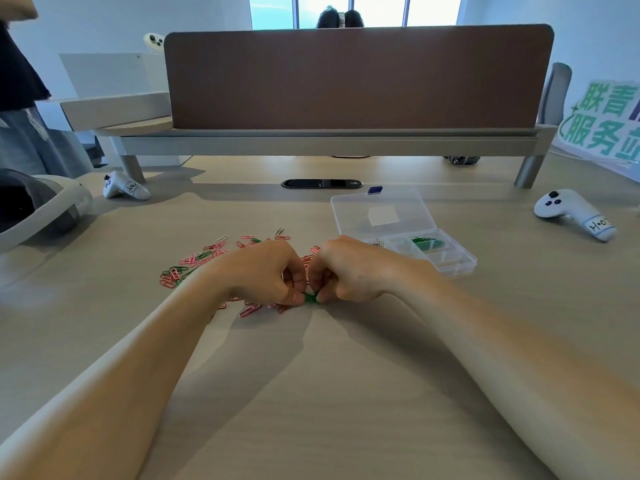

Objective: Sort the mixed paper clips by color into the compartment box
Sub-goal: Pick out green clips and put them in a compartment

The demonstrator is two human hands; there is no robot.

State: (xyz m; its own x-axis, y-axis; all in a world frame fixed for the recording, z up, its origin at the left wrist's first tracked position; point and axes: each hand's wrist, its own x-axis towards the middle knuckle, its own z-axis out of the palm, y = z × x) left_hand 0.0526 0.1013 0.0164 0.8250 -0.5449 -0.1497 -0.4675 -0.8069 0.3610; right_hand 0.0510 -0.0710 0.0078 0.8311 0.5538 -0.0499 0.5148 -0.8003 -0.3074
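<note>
Green paper clips [310, 298] pinched between curled left hand [266, 271] and right hand [349, 268].

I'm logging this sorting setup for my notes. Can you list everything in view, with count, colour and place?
loose clips: many, pink and green, desk centre-left
green clip: count unclear, green, between both hands
box: one, clear, lid open, right of the pile
sorted clips: several, green, in one box compartment
controllers: three, white, desk left, desk right, back-left shelf
headset: one, grey-white, left edge
divider: one, brown, behind desk
cable port: one, black, desk rear
sign: one, green lettering, far right
left hand: pinches green clip
right hand: pinches green clip
</note>
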